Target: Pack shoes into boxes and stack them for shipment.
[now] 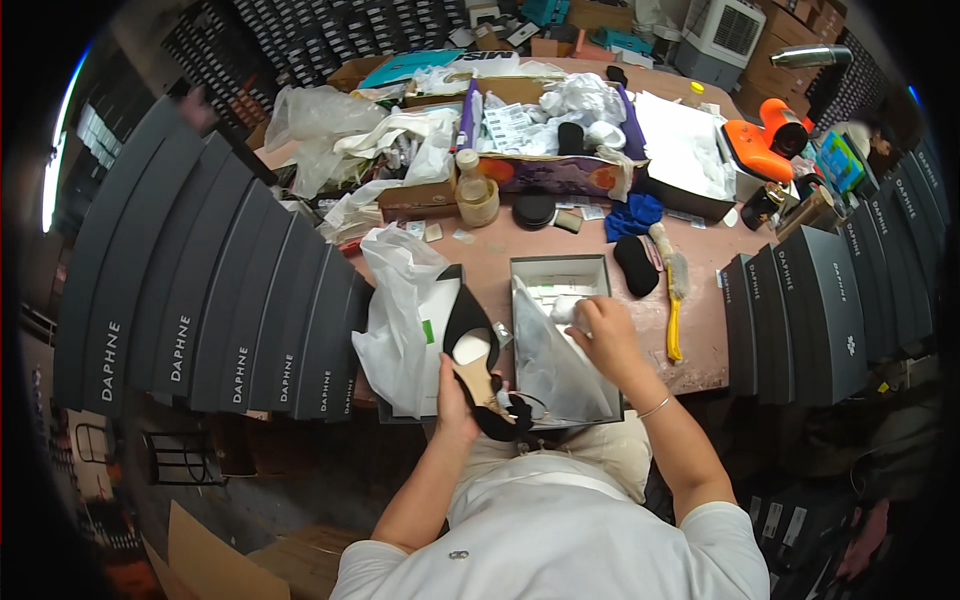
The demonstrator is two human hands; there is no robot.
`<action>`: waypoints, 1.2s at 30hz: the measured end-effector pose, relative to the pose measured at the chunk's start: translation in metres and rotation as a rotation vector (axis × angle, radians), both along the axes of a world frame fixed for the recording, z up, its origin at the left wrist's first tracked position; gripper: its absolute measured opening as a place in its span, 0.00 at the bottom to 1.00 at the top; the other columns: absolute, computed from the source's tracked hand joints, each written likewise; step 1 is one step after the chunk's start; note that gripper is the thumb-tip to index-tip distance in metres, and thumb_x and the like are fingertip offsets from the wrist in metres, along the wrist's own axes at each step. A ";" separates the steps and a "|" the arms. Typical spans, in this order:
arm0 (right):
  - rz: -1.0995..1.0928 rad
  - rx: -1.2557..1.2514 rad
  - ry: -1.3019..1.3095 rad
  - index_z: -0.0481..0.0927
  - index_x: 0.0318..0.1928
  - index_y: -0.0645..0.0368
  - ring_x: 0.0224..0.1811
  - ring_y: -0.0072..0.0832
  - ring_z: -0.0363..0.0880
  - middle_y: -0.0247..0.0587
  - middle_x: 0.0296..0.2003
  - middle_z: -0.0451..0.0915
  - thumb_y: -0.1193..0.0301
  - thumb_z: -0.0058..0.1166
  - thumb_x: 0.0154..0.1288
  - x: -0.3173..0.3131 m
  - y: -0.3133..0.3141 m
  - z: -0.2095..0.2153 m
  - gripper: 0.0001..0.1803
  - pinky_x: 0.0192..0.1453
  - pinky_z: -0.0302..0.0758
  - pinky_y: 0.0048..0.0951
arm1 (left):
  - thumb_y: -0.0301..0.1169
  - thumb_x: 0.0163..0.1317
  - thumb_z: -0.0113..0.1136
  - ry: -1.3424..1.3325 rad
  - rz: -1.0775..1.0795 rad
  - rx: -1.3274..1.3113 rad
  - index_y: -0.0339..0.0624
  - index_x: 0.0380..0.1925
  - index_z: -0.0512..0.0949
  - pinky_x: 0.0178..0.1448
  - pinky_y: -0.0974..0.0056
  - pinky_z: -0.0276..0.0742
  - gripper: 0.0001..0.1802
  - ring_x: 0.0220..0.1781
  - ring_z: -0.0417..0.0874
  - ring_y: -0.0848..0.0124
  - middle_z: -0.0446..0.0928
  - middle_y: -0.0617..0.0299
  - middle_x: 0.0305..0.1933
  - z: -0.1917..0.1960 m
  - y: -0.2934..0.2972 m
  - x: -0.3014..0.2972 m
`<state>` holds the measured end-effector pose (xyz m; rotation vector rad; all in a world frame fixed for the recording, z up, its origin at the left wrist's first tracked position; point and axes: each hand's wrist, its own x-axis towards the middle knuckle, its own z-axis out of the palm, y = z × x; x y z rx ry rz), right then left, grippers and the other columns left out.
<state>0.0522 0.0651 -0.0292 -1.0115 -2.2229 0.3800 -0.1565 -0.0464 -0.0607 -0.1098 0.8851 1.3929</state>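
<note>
A black women's shoe (pixel 474 378) with a pale insole and a dark ornament at its toe is gripped in my left hand (pixel 457 402). It hangs over the near edge of the table, just left of an open grey shoebox (pixel 608 275). My right hand (pixel 610 340) reaches over that box, its fingers closed on a wad of white paper (pixel 566 309). Translucent tissue paper (pixel 555 365) lies slanted across the box. Left of the shoe, more white tissue (pixel 390 300) covers part of a box lid with a small green sticker (pixel 428 331).
Stacked dark shoeboxes (pixel 205 290) wall the left side, with more boxes (pixel 815 310) at right. A yellow-handled brush (pixel 674 320) and a black sponge-like pad (pixel 636 266) lie on the pink tabletop. Behind stand a bottle (pixel 476 190), a carton of paper (pixel 550 175) and an orange device (pixel 765 145).
</note>
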 end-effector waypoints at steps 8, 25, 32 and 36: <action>0.413 0.316 -0.296 0.77 0.33 0.58 0.36 0.29 0.74 0.35 0.29 0.76 0.69 0.51 0.54 -0.065 -0.017 -0.002 0.08 0.46 0.66 0.31 | 0.65 0.68 0.29 0.154 -0.085 0.132 0.42 0.68 0.56 0.69 0.57 0.62 0.42 0.68 0.65 0.62 0.64 0.56 0.67 0.031 -0.010 0.047; 0.444 -0.323 0.244 0.66 0.56 0.76 0.54 0.56 0.72 0.69 0.50 0.72 0.55 0.55 0.65 -0.060 -0.046 -0.002 0.34 0.59 0.69 0.41 | 0.67 0.65 0.33 0.173 0.062 0.104 0.44 0.59 0.66 0.58 0.59 0.70 0.40 0.53 0.74 0.65 0.72 0.57 0.53 0.011 -0.003 0.036; 0.475 -0.398 0.088 0.72 0.29 0.77 0.35 0.53 0.66 0.65 0.29 0.69 0.47 0.38 0.71 -0.110 -0.034 -0.041 0.37 0.43 0.64 0.43 | 0.63 0.69 0.29 0.223 0.015 0.174 0.48 0.70 0.52 0.73 0.59 0.53 0.39 0.72 0.57 0.66 0.57 0.59 0.70 0.026 -0.023 0.044; 0.452 -0.331 0.056 0.73 0.31 0.76 0.36 0.54 0.68 0.65 0.32 0.71 0.47 0.43 0.68 -0.099 -0.058 -0.003 0.35 0.45 0.66 0.47 | 0.52 0.71 0.41 0.278 -0.121 0.206 0.49 0.64 0.60 0.54 0.61 0.75 0.28 0.54 0.74 0.67 0.71 0.57 0.55 0.032 0.006 -0.012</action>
